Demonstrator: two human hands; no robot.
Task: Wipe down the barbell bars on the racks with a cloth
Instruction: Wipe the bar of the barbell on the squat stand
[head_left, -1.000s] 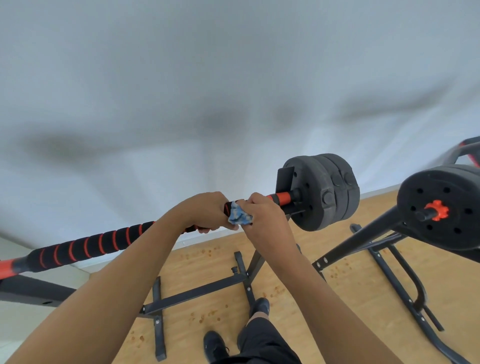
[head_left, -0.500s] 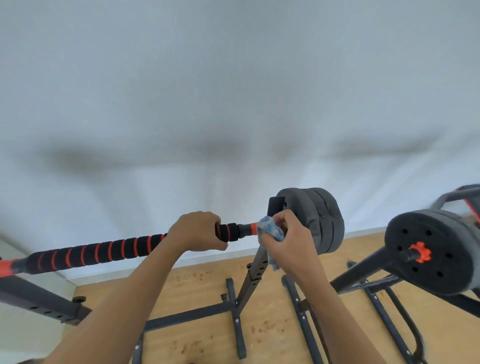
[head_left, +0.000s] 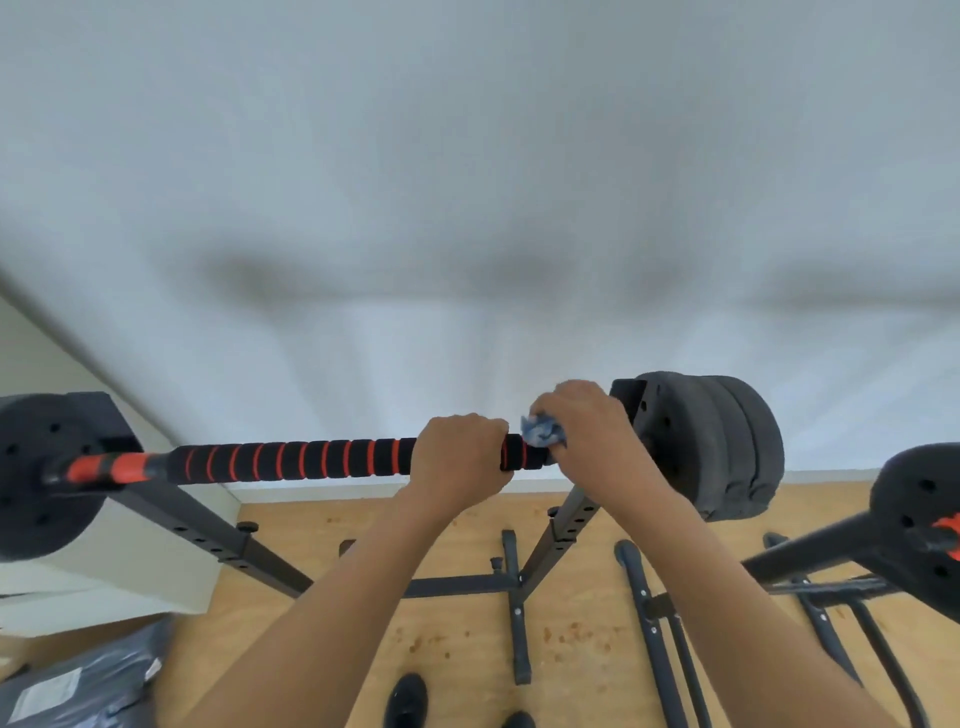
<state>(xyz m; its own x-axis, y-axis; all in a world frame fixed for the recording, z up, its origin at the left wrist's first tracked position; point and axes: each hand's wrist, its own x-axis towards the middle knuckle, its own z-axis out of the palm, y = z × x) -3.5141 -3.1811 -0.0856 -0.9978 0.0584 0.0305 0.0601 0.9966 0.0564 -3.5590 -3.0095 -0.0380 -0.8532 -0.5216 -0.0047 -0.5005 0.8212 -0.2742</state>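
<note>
Wiping the right end of the racked bar

Your left hand wraps the foam grip of the barbell bar; your right hand bunches the soft cloth against it. The bar looks heavy and stiff, so keep it on the rack.

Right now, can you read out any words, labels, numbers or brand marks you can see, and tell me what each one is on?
No text here can be read.
White label on the grey bag, lower left: too blurred to read.
Weight plates and foam-wrapped bar: no print or numbers visible.
</note>
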